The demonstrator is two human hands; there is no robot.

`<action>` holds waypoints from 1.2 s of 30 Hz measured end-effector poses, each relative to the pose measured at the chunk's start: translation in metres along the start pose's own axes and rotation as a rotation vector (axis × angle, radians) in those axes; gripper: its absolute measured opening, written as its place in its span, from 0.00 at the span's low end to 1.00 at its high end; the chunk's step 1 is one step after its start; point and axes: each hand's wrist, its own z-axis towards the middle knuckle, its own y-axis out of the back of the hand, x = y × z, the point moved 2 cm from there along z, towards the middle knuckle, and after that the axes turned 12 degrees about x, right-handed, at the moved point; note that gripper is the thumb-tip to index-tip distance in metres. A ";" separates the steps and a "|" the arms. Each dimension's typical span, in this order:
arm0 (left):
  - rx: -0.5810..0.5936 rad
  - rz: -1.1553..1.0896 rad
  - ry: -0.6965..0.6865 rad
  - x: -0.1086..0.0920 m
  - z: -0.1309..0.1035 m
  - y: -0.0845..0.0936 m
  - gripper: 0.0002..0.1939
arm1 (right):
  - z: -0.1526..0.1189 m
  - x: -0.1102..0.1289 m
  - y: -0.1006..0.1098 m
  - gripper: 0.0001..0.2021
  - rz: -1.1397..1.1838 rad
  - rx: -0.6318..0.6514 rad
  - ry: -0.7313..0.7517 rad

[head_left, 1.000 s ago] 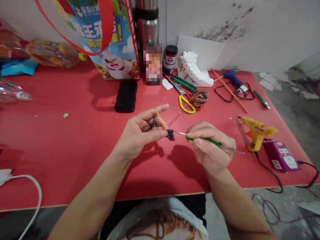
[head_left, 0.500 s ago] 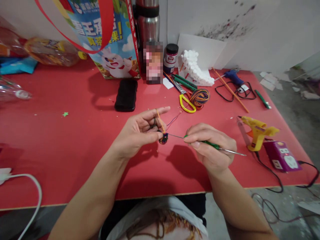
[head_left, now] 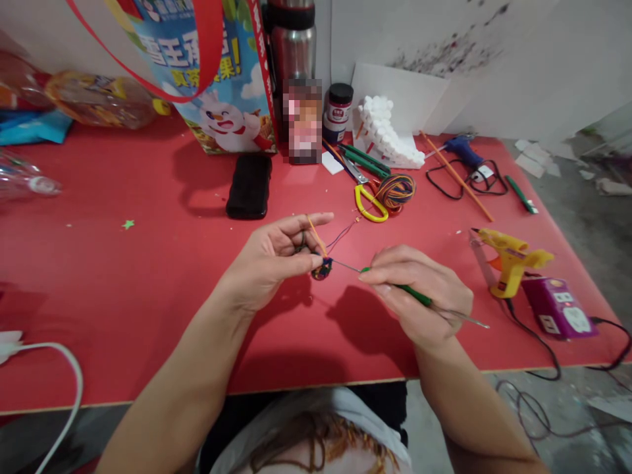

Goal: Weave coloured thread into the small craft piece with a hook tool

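Between the thumb and fingers of my left hand (head_left: 279, 260) is a small dark multicoloured crochet piece (head_left: 322, 268). Orange yarn (head_left: 316, 234) runs up from it over my stretched index finger. My right hand (head_left: 417, 289) grips a crochet hook (head_left: 415, 294) with a green handle, held like a pen. The hook's thin metal tip reaches the edge of the piece; whether it passes through a loop is too small to tell. A strand leads back to a multicoloured yarn ball (head_left: 396, 191) lying by yellow-handled scissors (head_left: 371, 203).
A black case (head_left: 249, 187) lies behind my left hand. At the right are a yellow glue gun (head_left: 511, 260) and a purple power socket box (head_left: 559, 307) with cords. A patterned bag (head_left: 232, 112), a steel flask (head_left: 295, 49) and a dark jar (head_left: 338, 113) stand at the back.
My right hand has tilted slightly, and the hook's rear end sits a little lower and farther right. The crochet piece has turned slightly in my left fingers.
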 end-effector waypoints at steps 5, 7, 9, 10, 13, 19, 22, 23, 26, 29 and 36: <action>0.035 0.004 0.017 -0.001 0.000 0.000 0.29 | 0.001 -0.004 0.001 0.11 0.084 0.007 -0.018; 0.070 0.026 0.024 -0.002 -0.001 0.000 0.29 | 0.002 -0.006 0.002 0.10 0.147 0.024 -0.028; 0.096 0.069 0.025 -0.003 -0.002 -0.001 0.29 | 0.003 -0.008 0.003 0.09 0.184 0.049 -0.038; 0.104 0.089 0.028 -0.004 -0.002 -0.001 0.30 | 0.004 -0.008 0.004 0.09 0.191 0.060 -0.040; 0.113 0.079 0.064 -0.003 -0.002 -0.002 0.30 | 0.004 -0.005 0.004 0.11 0.166 0.085 -0.039; 0.027 -0.055 0.104 0.004 0.002 -0.001 0.29 | 0.003 0.002 0.000 0.14 0.013 0.095 -0.005; 0.011 -0.026 0.071 0.004 0.002 -0.001 0.31 | 0.003 0.002 0.000 0.13 0.023 0.077 -0.004; 0.004 -0.009 0.068 0.003 0.002 -0.001 0.31 | 0.003 0.001 0.000 0.13 0.028 0.072 -0.007; -0.027 0.092 0.018 -0.001 0.000 -0.002 0.32 | 0.003 0.000 0.000 0.13 0.030 0.074 -0.018; -0.060 0.259 -0.079 -0.005 -0.001 -0.006 0.33 | 0.004 -0.001 0.001 0.13 0.018 0.078 -0.018; -0.019 0.432 -0.116 -0.010 -0.006 -0.009 0.32 | 0.006 0.000 0.003 0.13 0.070 0.152 -0.015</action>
